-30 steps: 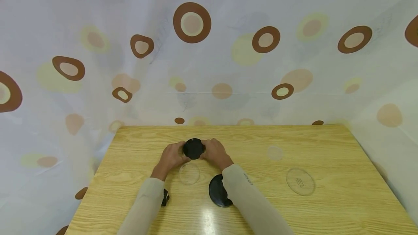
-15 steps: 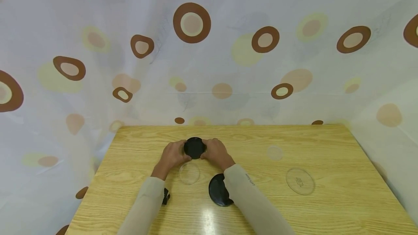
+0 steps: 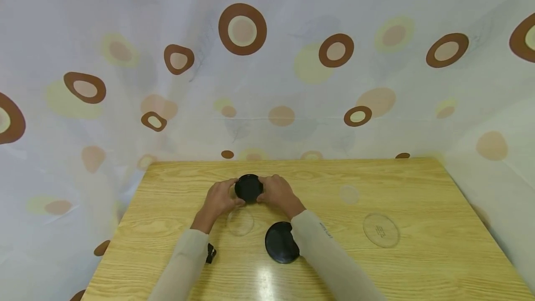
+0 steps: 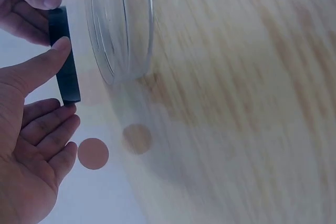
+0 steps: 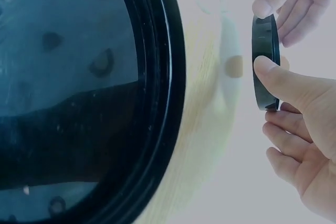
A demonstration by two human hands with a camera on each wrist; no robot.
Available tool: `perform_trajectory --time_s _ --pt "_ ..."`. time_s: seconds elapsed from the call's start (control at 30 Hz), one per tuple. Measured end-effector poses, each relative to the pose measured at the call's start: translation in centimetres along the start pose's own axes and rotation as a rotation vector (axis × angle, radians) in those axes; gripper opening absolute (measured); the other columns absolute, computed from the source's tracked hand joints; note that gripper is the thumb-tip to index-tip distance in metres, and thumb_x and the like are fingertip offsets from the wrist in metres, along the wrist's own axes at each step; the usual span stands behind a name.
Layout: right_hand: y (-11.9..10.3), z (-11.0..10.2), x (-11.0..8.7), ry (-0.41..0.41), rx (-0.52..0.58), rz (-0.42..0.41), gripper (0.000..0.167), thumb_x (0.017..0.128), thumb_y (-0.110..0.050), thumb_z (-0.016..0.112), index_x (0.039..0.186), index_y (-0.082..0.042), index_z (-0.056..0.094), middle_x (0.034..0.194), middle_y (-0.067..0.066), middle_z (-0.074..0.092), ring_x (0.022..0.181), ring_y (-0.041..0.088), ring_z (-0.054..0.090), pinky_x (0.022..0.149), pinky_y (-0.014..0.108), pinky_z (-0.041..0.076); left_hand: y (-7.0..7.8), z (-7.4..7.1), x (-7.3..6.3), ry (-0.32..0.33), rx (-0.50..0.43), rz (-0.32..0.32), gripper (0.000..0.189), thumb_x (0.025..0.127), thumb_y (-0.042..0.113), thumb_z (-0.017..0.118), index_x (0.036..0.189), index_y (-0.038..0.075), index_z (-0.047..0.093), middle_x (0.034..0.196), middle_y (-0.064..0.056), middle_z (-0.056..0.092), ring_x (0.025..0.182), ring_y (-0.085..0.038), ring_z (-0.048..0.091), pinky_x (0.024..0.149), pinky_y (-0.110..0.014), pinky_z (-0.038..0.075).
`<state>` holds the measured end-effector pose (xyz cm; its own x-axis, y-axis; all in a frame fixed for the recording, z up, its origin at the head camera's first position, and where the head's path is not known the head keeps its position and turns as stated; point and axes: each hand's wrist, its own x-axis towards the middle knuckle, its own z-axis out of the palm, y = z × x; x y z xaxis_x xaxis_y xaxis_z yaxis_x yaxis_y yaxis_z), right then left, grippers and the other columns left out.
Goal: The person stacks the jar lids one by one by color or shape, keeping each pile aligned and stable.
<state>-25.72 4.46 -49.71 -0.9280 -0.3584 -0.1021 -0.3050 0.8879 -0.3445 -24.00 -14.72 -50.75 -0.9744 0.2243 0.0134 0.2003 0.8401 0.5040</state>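
Observation:
Both hands hold a small round black lid (image 3: 249, 188) above the far middle of the table. My left hand (image 3: 219, 199) grips its left edge, thumb against the near face and fingers behind. On the opposite edge my right hand (image 3: 277, 195) pinches it the same way. Both wrist views show the lid edge-on. Just nearer than the lid stands a clear round container (image 3: 240, 222), its transparent wall (image 4: 137, 40) plain in the left wrist view. A larger black lid (image 3: 280, 244) lies on the table, partly covered by the right sleeve.
On the right side of the wood-grain table (image 3: 443, 245) lie a clear round piece with printed marks (image 3: 381, 230) and a smaller, faint clear disc (image 3: 349, 194). A small black object (image 3: 211, 253) peeks out beside the left sleeve. A patterned curtain (image 3: 292, 82) hangs behind.
The small black lid has shifted slightly away and to the right, still between both hands. The right forearm has moved slightly right, uncovering a bit more of the larger lid. The head view has turned slightly.

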Motion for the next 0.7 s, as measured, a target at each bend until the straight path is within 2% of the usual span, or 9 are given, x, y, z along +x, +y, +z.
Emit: perform_trajectory --time_s 0.07,0.2,0.3,0.5,0.6,0.7 --pt "0.0 -0.2 -0.2 -0.005 -0.026 0.004 0.068 0.078 -0.033 0.078 0.137 -0.013 0.052 0.045 0.002 0.05 0.046 0.016 0.051 0.07 0.029 0.056 0.1 -0.1 -0.1 0.005 -0.007 0.006 0.067 0.075 0.029 0.081 0.132 0.007 0.055 0.129 -0.015 0.06 0.116 -0.036 0.057 0.096 -0.05 0.048" --pt "0.0 -0.6 -0.7 0.005 -0.042 0.008 0.067 0.078 -0.035 0.077 0.136 -0.014 0.053 0.075 0.006 0.069 0.067 0.019 0.062 0.075 0.031 0.056 0.4 -0.1 -0.3 0.01 -0.008 0.013 0.066 0.075 0.03 0.081 0.132 0.007 0.056 0.128 -0.015 0.061 0.114 -0.036 0.058 0.094 -0.049 0.049" --pt "0.1 -0.8 -1.0 0.014 -0.006 0.011 0.066 0.077 -0.033 0.078 0.136 -0.014 0.054 0.096 0.007 0.071 0.079 0.022 0.064 0.081 0.034 0.056 0.6 -0.1 -0.4 0.008 -0.008 0.01 0.067 0.075 0.031 0.081 0.132 0.008 0.056 0.127 -0.015 0.061 0.113 -0.035 0.059 0.093 -0.048 0.05" --pt "0.5 -1.0 -1.7 0.034 0.046 -0.017 0.066 0.076 -0.03 0.079 0.135 -0.012 0.054 0.113 0.009 0.069 0.086 0.023 0.066 0.084 0.037 0.055 1.1 -0.1 -0.7 0.002 -0.019 -0.006 0.068 0.074 0.032 0.081 0.134 0.01 0.055 0.13 -0.013 0.06 0.116 -0.035 0.057 0.095 -0.048 0.049" --pt "0.8 -1.0 -2.1 0.041 0.056 -0.034 0.068 0.076 -0.03 0.079 0.136 -0.012 0.053 0.117 0.009 0.068 0.089 0.023 0.066 0.085 0.037 0.055 1.4 -0.2 -1.0 -0.005 -0.029 -0.005 0.068 0.074 0.031 0.081 0.134 0.011 0.055 0.131 -0.012 0.059 0.118 -0.034 0.056 0.097 -0.048 0.048" --pt "0.9 -1.1 -2.7 0.048 0.073 -0.055 0.069 0.075 -0.03 0.08 0.136 -0.011 0.053 0.117 0.009 0.068 0.085 0.022 0.066 0.084 0.036 0.055 1.8 -0.3 -1.4 -0.004 -0.034 0.014 0.068 0.073 0.03 0.082 0.132 0.01 0.056 0.13 -0.012 0.06 0.117 -0.034 0.057 0.096 -0.048 0.048"
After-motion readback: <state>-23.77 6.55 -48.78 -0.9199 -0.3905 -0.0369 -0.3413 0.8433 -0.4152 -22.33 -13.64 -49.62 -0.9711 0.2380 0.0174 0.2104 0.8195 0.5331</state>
